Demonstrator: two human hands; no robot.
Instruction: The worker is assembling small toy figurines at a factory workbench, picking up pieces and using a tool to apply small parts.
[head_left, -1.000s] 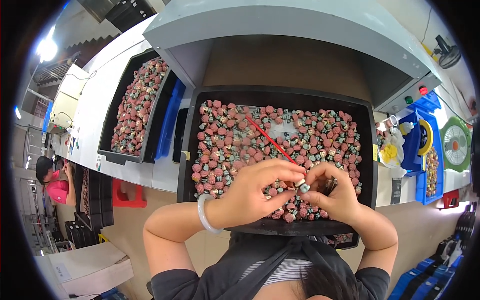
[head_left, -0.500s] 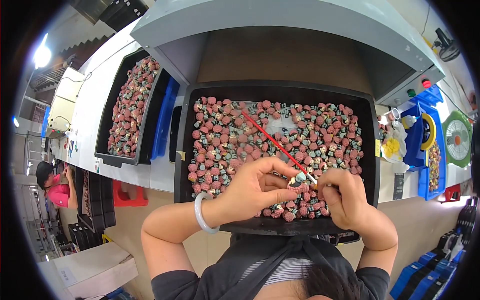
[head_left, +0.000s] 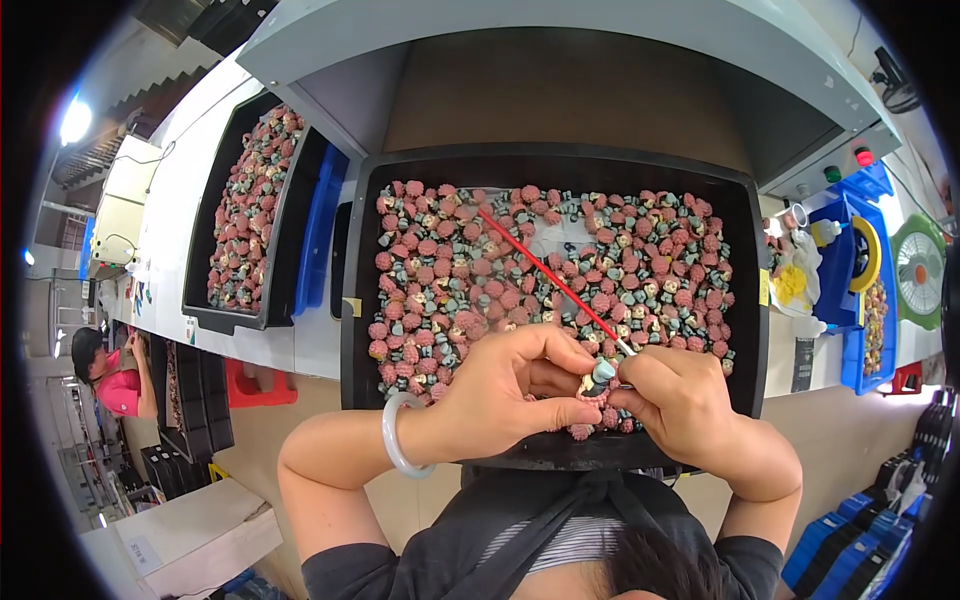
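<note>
My left hand (head_left: 495, 385), with a pale bangle at its wrist, pinches a small figurine (head_left: 602, 374) between thumb and fingers. The figurine has a pale blue-green top and a pink lower part. Closed close beside it, my right hand (head_left: 682, 402) grips a thin paintbrush (head_left: 550, 275). Its red handle slants up and to the left; the tip is hidden by my fingers. Both hands hover over the near edge of a black tray (head_left: 353, 270) full of similar pink, cream and grey-green figurines (head_left: 420, 245).
A grey hooded booth (head_left: 560, 25) rises behind the tray. To the left stands another black tray (head_left: 190, 290) of figurines; to the right are blue bins (head_left: 852, 350), small bottles and a green fan (head_left: 915, 262). Another person (head_left: 115, 370) sits far left.
My right hand has moved left and closer to the figurine, with its fingers curled further in. The figurine has turned in my left hand. The view has shifted slightly.
</note>
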